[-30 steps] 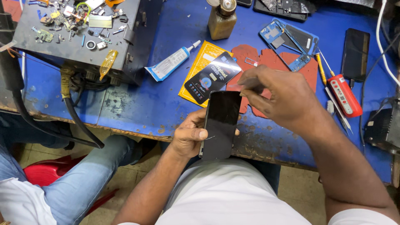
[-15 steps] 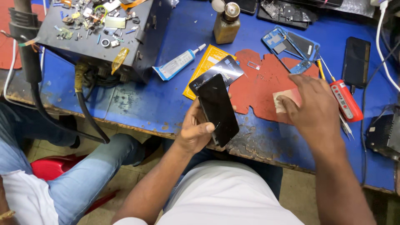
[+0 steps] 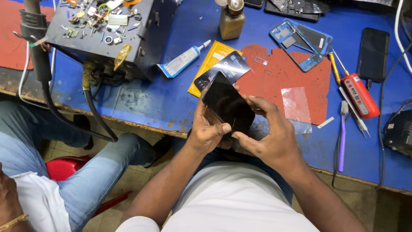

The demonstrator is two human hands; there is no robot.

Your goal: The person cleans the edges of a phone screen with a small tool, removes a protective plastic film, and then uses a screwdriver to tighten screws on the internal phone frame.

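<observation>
A black smartphone [image 3: 227, 104] with a dark screen is tilted over the front edge of the blue workbench [image 3: 163, 92]. My left hand [image 3: 207, 126] grips it from below and from the left, thumb on the screen's lower edge. My right hand [image 3: 269, 133] holds its lower right end, fingers curled at the screen's edge. A clear plastic film [image 3: 295, 104] lies on the red mat [image 3: 274, 73] just right of the phone.
A dark metal box [image 3: 103, 34] topped with small parts stands at the back left. Nearby are a glue tube [image 3: 183, 59], yellow and black packets [image 3: 221, 66], a brown bottle [image 3: 231, 19], a blue phone frame [image 3: 300, 43], a red-handled screwdriver [image 3: 358, 92], another black phone [image 3: 372, 53]. A person in jeans [image 3: 51, 150] sits at left.
My right hand has left the film on the red mat and come back to the phone. The left hand has kept the phone, tilting it further.
</observation>
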